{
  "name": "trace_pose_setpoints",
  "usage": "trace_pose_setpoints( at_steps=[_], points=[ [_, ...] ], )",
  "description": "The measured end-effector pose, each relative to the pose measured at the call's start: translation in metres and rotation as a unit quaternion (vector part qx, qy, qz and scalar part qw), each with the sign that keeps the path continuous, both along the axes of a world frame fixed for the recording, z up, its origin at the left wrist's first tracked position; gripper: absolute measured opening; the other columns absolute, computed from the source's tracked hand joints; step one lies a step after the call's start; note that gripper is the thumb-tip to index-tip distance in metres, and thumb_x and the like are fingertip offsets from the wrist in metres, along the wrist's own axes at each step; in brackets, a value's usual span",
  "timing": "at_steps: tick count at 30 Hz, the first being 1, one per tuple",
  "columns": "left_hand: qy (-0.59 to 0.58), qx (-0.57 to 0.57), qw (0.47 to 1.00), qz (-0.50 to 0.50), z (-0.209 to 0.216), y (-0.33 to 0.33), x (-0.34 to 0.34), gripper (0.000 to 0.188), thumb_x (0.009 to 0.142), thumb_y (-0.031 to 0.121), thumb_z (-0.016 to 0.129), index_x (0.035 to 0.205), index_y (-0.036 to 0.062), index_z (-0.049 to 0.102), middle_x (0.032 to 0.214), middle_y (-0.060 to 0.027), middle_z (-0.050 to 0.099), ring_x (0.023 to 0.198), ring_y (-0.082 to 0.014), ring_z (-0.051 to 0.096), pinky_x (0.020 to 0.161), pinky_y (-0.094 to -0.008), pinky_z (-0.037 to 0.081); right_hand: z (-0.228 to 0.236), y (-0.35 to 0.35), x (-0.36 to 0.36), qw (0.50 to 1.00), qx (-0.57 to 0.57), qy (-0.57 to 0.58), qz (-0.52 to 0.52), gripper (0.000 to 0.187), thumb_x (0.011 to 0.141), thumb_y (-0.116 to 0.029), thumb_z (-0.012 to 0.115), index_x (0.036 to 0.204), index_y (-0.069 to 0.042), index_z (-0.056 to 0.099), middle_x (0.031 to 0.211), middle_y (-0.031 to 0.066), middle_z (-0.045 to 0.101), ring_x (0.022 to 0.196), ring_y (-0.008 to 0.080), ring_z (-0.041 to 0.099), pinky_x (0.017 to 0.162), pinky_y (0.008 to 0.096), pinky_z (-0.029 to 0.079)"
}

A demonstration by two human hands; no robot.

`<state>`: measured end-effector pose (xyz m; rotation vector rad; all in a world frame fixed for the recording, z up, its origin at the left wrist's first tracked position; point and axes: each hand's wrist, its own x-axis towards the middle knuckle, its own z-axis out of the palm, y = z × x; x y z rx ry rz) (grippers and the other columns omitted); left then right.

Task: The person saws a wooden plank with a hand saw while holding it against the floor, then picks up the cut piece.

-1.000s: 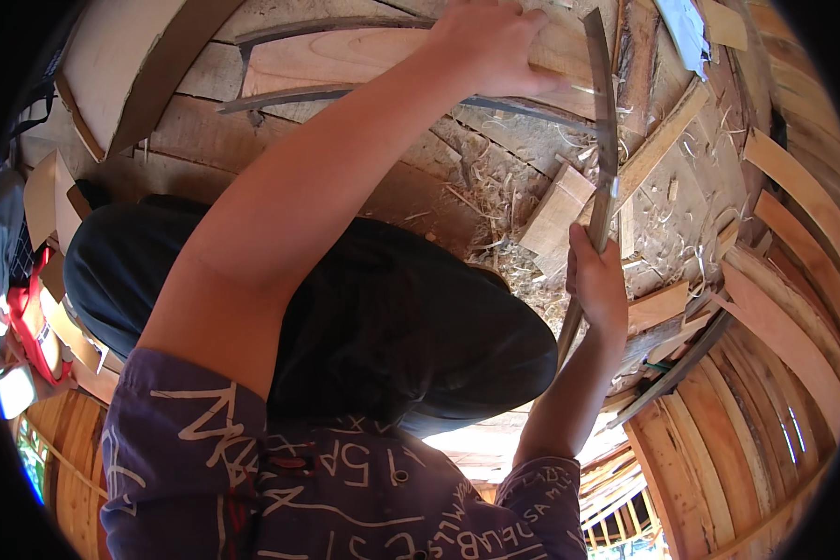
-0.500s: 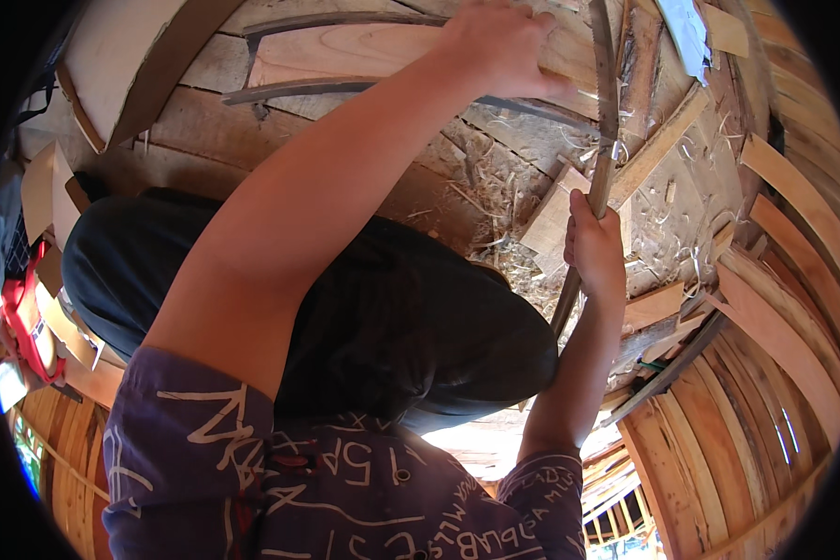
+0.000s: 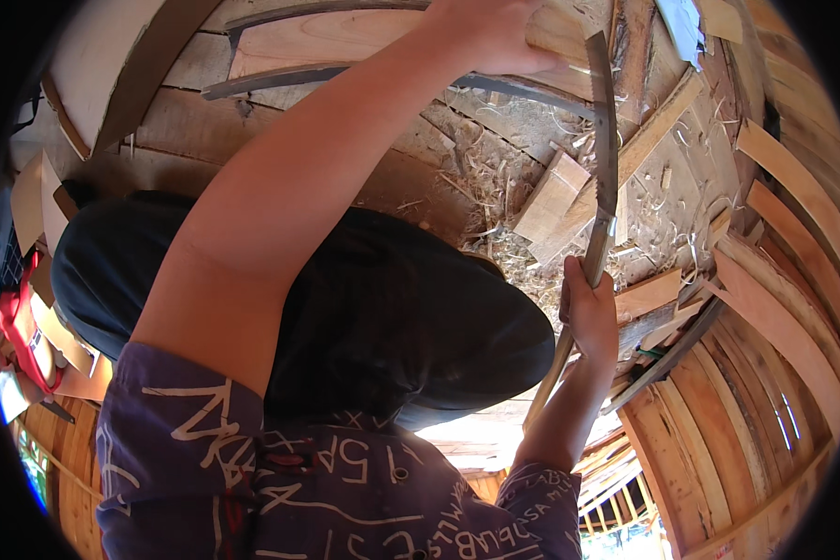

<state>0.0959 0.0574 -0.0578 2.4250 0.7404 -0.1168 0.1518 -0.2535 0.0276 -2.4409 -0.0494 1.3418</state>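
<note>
My right hand (image 3: pixel 590 311) is closed round the long wooden handle of a handsaw (image 3: pixel 606 140). Its narrow, slightly curved blade points away from me, with teeth showing along the left edge. At the top of the view, my left hand (image 3: pixel 495 35) lies over a pale wooden board (image 3: pixel 327 44), its thumb stretched out to the right. Some of its fingers are cut off by the upper rim. The blade's far end is just right of that hand, near the board's right end; whether it touches the wood I cannot tell. A dark-edged strip (image 3: pixel 299 82) runs along the board's near side.
Wood shavings (image 3: pixel 485 182) and a short offcut (image 3: pixel 553 196) lie on the plank floor ahead of my dark-trousered knee (image 3: pixel 476 327). A narrow batten (image 3: pixel 661 126) slants at the right. Curved boards (image 3: pixel 784 327) line the right side. A large pale panel (image 3: pixel 112 65) stands far left.
My right hand has drawn the saw back toward me, so more of the blade's tip end shows. My left hand has shifted slightly up and left in the view.
</note>
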Motion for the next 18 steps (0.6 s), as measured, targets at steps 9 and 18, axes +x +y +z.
trace_pose_setpoints(
  at_steps=[9, 18],
  points=[
    [-0.041, 0.014, 0.999, 0.007, 0.000, -0.009, -0.001, 0.072, 0.078, 0.058, 0.062, 0.127, 0.0056, 0.056, 0.116, -0.0172, 0.066, 0.107, -0.0298, 0.063, 0.096, -0.0469, 0.040, -0.039, 0.092, 0.042, 0.999, 0.037, -0.007, -0.009, 0.033, 0.098, -0.031, 0.056, 0.072, -0.015, 0.043, 0.051, -0.0074, 0.034, 0.039, 0.0045, 0.029, 0.037, 0.0242, 0.023],
    [-0.008, 0.005, 1.000, 0.015, -0.005, -0.002, 0.001, 0.073, 0.081, 0.059, 0.059, 0.129, 0.0040, 0.054, 0.117, -0.0179, 0.066, 0.109, -0.0316, 0.063, 0.096, -0.0469, 0.043, 0.003, 0.011, 0.005, 1.000, -0.007, 0.007, -0.013, 0.034, 0.098, -0.032, 0.057, 0.071, -0.013, 0.046, 0.051, -0.0063, 0.037, 0.039, 0.0043, 0.031, 0.037, 0.0235, 0.024]
  ],
)
